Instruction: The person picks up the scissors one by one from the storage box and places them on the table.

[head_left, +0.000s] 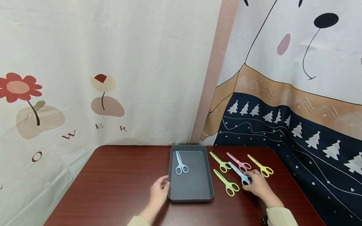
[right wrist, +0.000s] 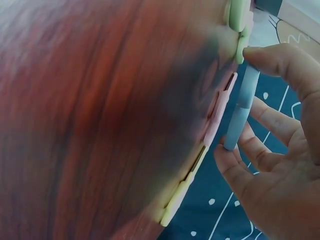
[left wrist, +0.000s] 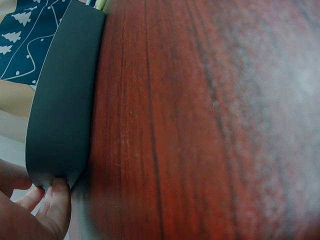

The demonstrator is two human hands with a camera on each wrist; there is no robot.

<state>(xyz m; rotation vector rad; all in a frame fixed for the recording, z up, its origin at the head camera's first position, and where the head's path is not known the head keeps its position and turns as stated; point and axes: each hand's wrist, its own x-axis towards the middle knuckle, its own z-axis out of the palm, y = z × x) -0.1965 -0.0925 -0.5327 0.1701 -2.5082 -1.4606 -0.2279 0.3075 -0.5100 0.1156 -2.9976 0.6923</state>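
Note:
My right hand [head_left: 258, 185] holds a pair of light blue scissors [head_left: 237, 170] by the handle loops, thumb on one side and fingers on the other. In the right wrist view these scissors [right wrist: 243, 105] stand edge-on between thumb and fingertips, raised off the tabletop. My left hand [head_left: 158, 191] grips the left wall of a grey rectangular tray [head_left: 192, 190], near its front corner. The left wrist view shows fingertips [left wrist: 61, 192] against the tray's outer wall [left wrist: 62, 100]. Inside the tray, toward the back left, lies another pair of light blue scissors [head_left: 180, 164], blades pointing away.
Right of the tray lie green scissors [head_left: 220, 160], more green scissors [head_left: 224, 180] nearer the front, pink scissors [head_left: 237, 160] and yellow scissors [head_left: 258, 163]. All rest on a dark red wooden table [head_left: 118, 182]. A printed curtain [head_left: 152, 78] hangs behind the table's back edge.

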